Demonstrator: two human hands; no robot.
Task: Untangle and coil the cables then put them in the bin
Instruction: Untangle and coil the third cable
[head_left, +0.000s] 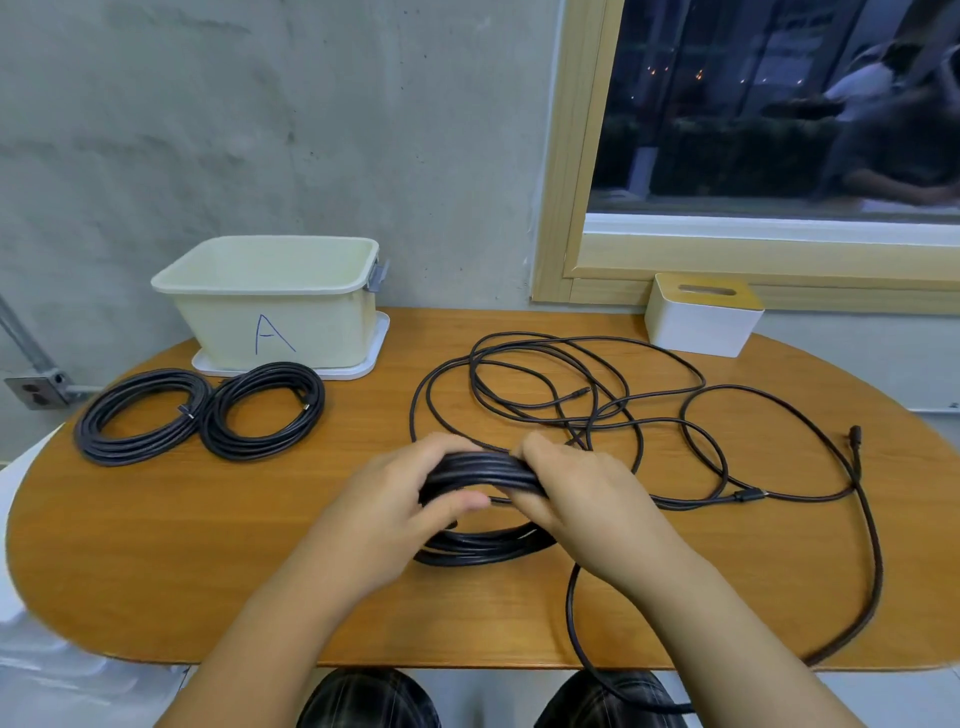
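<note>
A partly wound black cable coil (480, 470) is held just above the table's middle. My left hand (402, 499) grips its left side and my right hand (576, 488) grips its right side. Behind and to the right of my hands, the loose black cable (571, 395) lies in tangled loops, and one strand runs off the front edge. Two finished coils lie at the left: a left coil (140, 415) and a right coil (262, 410). The cream bin (270, 299) marked "A" stands behind them at the back left.
The bin sits on a white lid (358, 366). A white tissue box (704, 314) with a yellow top stands at the back right by the window frame. The oval wooden table (208, 545) curves in at both ends. My knees show below its front edge.
</note>
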